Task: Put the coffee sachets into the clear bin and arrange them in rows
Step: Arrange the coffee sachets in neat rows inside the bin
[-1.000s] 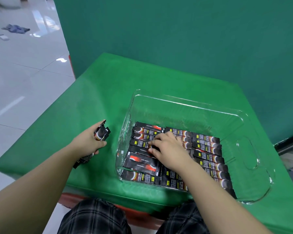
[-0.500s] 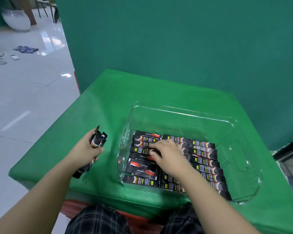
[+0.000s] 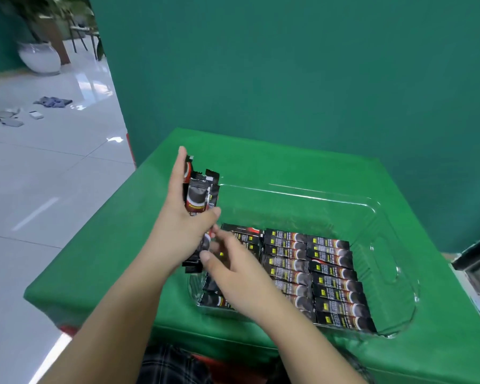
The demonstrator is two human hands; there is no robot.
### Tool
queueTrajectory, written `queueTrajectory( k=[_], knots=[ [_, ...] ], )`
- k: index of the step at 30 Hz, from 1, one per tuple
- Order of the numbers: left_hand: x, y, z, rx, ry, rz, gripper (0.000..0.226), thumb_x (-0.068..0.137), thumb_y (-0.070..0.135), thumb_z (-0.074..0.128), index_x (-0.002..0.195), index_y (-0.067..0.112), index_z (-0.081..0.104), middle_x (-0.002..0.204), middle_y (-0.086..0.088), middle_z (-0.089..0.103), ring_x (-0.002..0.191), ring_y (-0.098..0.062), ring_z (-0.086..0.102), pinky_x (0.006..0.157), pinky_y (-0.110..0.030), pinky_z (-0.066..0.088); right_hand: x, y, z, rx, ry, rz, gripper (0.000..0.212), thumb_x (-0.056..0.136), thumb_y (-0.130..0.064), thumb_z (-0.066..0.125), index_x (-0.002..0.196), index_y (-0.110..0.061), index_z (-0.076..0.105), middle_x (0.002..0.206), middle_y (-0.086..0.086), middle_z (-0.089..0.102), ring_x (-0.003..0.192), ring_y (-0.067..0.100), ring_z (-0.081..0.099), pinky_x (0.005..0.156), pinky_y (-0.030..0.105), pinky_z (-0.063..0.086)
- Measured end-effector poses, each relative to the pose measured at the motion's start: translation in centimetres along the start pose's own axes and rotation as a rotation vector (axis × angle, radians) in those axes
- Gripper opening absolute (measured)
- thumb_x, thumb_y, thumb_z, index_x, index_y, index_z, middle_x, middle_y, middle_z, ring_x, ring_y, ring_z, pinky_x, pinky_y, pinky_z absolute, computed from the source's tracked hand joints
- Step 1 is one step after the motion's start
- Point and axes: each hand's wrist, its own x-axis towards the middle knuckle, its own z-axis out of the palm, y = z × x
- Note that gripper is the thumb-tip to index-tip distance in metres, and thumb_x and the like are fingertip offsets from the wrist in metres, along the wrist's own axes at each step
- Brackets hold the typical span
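Head view: left hand (image 3: 182, 225) grips upright sachets (image 3: 201, 195); right hand (image 3: 233, 270) pinches their lower end.

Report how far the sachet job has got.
Done: rows of sachets already line the clear bin's near part. In hand: the left hand grips a bundle of sachets; the right hand reaches for it. Left: placing that bundle; the bin's far part is bare.

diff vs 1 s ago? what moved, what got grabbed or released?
The left hand lifted its bundle of sachets from the table toward the clear bin. The right hand left the rows of sachets and now pinches one at the bundle's lower end. Rows and bin unchanged.
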Motion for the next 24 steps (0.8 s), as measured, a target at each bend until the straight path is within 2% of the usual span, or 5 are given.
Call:
queueTrajectory(
  k=[6,11,14,19,24],
  knots=[
    [-0.7,0.0,2.9,0.013,0.084,0.024,0.075,0.087,-0.002,0.061,0.109,0.067,0.042,0.104,0.016,0.065,0.078,-0.004,0.063,0.083,-0.025,0.05,-0.6,0.2,-1.1,0.372,-0.074,0.116,0.045,0.096,-0.003,0.042,0.127,-0.035,0.037,0.102,-0.012,0.055,0.07,-0.001,0.058,0.077,0.029,0.055],
    [-1.0,-0.5,4.0,-0.06,0.05,-0.073,0.059,0.091,0.005,0.061,0.114,0.055,0.038,0.093,0.01,0.07,0.074,-0.01,0.067,0.079,-0.03,0.053,-0.7,1.1,-1.9,0.309,-0.023,0.11,0.024,0.097,-0.019,0.045,0.113,-0.036,0.054,0.078,-0.025,0.058,0.052,0.005,0.057,0.06,0.025,0.051],
    [-0.9,-1.1,4.2,-0.098,-0.02,-0.147,0.063,0.092,0.002,0.058,0.129,0.046,0.033,0.103,0.002,0.07,0.079,-0.015,0.07,0.086,-0.039,0.053,-0.5,1.5,-2.4,0.342,0.078,0.142,0.021,0.097,-0.016,0.05,0.114,-0.023,0.059,0.1,-0.013,0.057,0.045,0.007,0.058,0.043,0.013,0.04],
    [-0.9,-2.3,4.1,-0.029,-0.065,-0.247,0.054,0.087,0.004,0.066,0.126,0.035,0.043,0.103,0.005,0.07,0.104,-0.019,0.065,0.101,-0.048,0.045,-0.2,2.1,-2.4,0.451,0.145,0.207,0.008,0.092,-0.009,0.058,0.088,-0.017,0.058,0.082,0.003,0.058,0.04,0.004,0.052,0.04,0.015,0.042],
    [-0.9,-2.3,4.2,0.094,-0.097,-0.229,0.048,0.086,0.005,0.066,0.123,0.026,0.045,0.093,0.008,0.066,0.084,-0.006,0.062,0.082,-0.02,0.046,0.0,3.1,-2.7,0.29,0.206,0.158,0.015,0.088,-0.013,0.063,0.074,-0.014,0.06,0.057,-0.006,0.049,0.042,0.001,0.037,0.044,0.016,0.031]
  ],
)
